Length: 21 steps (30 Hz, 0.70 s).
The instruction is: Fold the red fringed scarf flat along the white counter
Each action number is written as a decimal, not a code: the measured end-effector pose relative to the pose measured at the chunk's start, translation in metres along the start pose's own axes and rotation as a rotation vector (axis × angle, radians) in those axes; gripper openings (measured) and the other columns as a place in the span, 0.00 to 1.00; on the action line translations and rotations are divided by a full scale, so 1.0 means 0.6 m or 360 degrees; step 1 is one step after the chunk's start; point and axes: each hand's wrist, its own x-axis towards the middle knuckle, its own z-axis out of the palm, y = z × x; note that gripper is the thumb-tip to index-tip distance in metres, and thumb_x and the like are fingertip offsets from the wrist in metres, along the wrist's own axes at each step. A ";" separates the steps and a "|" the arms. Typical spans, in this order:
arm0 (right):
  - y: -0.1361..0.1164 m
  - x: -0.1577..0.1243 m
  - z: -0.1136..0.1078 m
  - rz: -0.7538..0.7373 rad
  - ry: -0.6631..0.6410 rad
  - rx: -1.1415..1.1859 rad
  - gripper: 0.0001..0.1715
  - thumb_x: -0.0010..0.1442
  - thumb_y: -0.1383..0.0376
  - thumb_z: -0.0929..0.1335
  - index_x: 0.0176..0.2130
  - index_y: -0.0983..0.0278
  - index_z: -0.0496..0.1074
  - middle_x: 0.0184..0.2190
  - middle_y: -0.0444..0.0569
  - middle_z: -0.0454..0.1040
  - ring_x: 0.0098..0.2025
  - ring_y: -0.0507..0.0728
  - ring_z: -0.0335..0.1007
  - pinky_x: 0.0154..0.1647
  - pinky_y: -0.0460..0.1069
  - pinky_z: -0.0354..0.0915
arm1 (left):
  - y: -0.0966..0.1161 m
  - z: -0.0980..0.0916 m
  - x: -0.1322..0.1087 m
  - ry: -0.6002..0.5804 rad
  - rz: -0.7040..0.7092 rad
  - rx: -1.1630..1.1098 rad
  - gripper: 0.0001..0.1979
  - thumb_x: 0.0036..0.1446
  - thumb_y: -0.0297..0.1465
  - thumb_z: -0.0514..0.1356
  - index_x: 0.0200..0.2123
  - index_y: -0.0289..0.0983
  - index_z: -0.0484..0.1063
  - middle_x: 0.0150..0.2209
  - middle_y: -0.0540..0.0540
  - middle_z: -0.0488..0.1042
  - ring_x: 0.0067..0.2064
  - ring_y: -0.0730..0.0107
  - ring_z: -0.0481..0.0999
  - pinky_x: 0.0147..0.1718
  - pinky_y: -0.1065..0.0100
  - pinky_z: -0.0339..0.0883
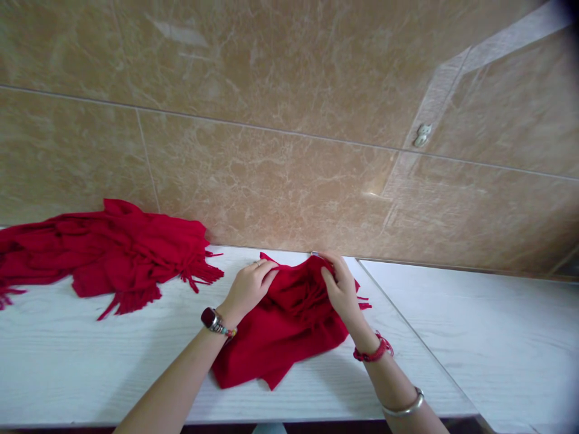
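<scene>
A red fringed scarf (280, 337) lies partly folded and bunched on the white surface in front of me. My left hand (251, 288) pinches its far edge at the left, thumb and fingers together on the cloth. At the far right of the same edge, my right hand (339, 286) grips the fabric between thumb and fingers. Between the two hands the edge sags a little, and the fringe is gathered in the fold below it. Some fringe strands stick out to the right, beyond my right hand.
More red fringed scarves or one long heap (131, 247) lie crumpled at the left against the wall. A brown marbled tile wall (271, 169) rises behind the white wood-grain surface (474, 325). A seam crosses the surface at the right. A small pale fixture (422, 135) is on the wall.
</scene>
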 end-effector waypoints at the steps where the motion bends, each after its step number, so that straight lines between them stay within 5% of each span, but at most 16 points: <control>1: -0.005 -0.002 0.003 -0.0093 -0.0119 -0.0034 0.19 0.57 0.65 0.60 0.49 0.61 0.64 0.48 0.53 0.67 0.51 0.58 0.61 0.51 0.56 0.59 | 0.001 0.000 -0.001 -0.0024 0.0034 0.0017 0.08 0.58 0.25 0.51 0.37 0.35 0.69 0.34 0.46 0.74 0.36 0.68 0.73 0.37 0.67 0.67; 6: -0.017 -0.012 0.023 -0.0267 -0.0416 -0.0300 0.29 0.55 0.64 0.64 0.56 0.60 0.57 0.50 0.53 0.66 0.53 0.60 0.59 0.55 0.62 0.52 | 0.005 0.004 -0.004 -0.0133 0.0211 0.0084 0.08 0.58 0.27 0.51 0.36 0.35 0.70 0.33 0.46 0.74 0.34 0.69 0.74 0.35 0.69 0.68; 10: 0.001 -0.005 0.013 -0.0095 -0.0209 -0.0254 0.17 0.56 0.68 0.61 0.45 0.61 0.68 0.38 0.52 0.73 0.42 0.58 0.68 0.44 0.55 0.64 | -0.003 -0.002 -0.001 -0.0125 0.0159 0.0141 0.09 0.59 0.29 0.50 0.36 0.35 0.70 0.33 0.45 0.75 0.34 0.69 0.74 0.35 0.69 0.67; 15: 0.027 0.023 -0.020 0.0130 0.0064 -0.0192 0.11 0.56 0.67 0.61 0.36 0.63 0.71 0.34 0.51 0.75 0.38 0.57 0.70 0.41 0.53 0.65 | -0.022 -0.012 -0.002 -0.0087 -0.0057 0.0156 0.10 0.60 0.30 0.50 0.34 0.36 0.70 0.31 0.47 0.75 0.33 0.70 0.74 0.35 0.70 0.65; 21: -0.014 0.095 -0.040 -0.0191 -0.0480 -0.0300 0.20 0.53 0.68 0.63 0.47 0.65 0.68 0.47 0.55 0.70 0.49 0.58 0.65 0.50 0.55 0.60 | -0.013 -0.047 0.067 -0.0054 0.0031 -0.0016 0.11 0.59 0.30 0.50 0.30 0.36 0.70 0.29 0.48 0.75 0.31 0.70 0.73 0.32 0.72 0.63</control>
